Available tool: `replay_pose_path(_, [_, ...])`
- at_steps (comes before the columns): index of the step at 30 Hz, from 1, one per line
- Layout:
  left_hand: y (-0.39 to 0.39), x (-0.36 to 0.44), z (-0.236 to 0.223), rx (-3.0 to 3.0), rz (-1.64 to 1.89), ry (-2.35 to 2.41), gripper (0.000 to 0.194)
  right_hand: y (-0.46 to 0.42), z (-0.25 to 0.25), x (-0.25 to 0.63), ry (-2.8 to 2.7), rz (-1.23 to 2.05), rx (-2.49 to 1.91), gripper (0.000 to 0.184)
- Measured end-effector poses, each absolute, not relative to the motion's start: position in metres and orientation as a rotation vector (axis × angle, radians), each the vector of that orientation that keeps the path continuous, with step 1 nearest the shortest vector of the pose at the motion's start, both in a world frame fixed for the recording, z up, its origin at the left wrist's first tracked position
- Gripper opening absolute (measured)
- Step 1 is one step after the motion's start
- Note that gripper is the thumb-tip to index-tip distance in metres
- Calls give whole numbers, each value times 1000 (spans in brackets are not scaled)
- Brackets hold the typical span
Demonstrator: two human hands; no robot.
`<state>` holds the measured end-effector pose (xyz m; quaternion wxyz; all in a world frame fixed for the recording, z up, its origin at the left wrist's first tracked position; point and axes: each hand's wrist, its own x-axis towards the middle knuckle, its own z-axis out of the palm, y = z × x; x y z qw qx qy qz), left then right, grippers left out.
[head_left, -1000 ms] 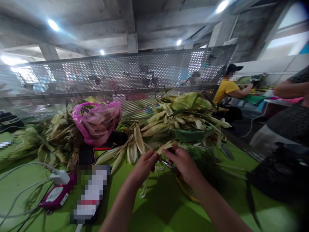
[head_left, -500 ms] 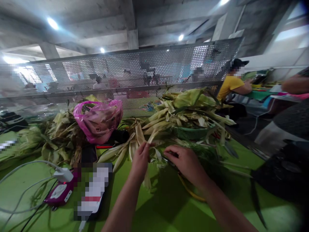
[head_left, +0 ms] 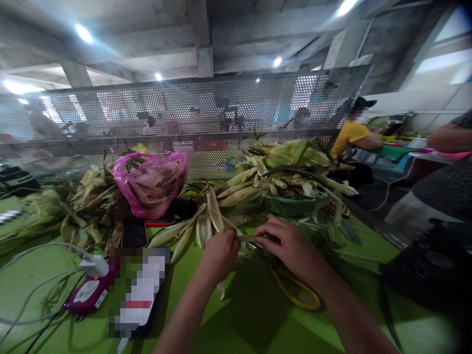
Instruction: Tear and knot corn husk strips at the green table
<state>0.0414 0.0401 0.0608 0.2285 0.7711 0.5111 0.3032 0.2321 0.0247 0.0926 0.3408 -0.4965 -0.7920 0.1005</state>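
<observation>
Between my two hands a narrow strip of corn husk (head_left: 249, 238) is stretched. My left hand (head_left: 222, 250) is closed in a fist round its left end. The fingers of my right hand (head_left: 289, 244) pinch the other end. Below my right palm is a pair of scissors with a metal tip and a yellow loop handle (head_left: 297, 295); whether that hand also bears on it I cannot tell. Pale loose corn husks (head_left: 212, 211) lie just beyond my left hand. A green basket (head_left: 295, 206) heaped with husks stands behind my right hand.
On the green table (head_left: 236, 324), a phone (head_left: 145, 290) and a purple power strip (head_left: 88, 295) with cables lie left. A pink plastic bag (head_left: 151, 182) of husks sits behind. A perforated metal screen (head_left: 206, 118) closes the back. A person in yellow (head_left: 352, 135) sits far right.
My left hand has turned over into a fist. My right hand has come to pinch the husk strip, now drawn taut between both hands. More of the yellow handle shows.
</observation>
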Motion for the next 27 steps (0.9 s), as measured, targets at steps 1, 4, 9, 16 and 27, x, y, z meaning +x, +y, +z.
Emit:
replay_pose_path(1, [37, 41, 65, 2135, 789, 1326, 23, 25, 97, 236, -2058, 272, -1270, 9])
replay_pose_path(4, [27, 40, 74, 2022, 694, 957, 23, 30, 104, 246, -2006, 393, -1188, 8])
replay_pose_path(9, [27, 38, 72, 1326, 820, 611, 18, 38, 92, 246, -1836, 685, -1153, 11])
replay_pose_path(16, [51, 45, 43, 1355, 1142, 1049, 19, 26, 80, 217, -2128, 442, -1225, 11])
replay_pose_path(27, [34, 42, 61, 1991, 840, 904, 15, 32, 93, 242, -2064, 312, -1197, 15])
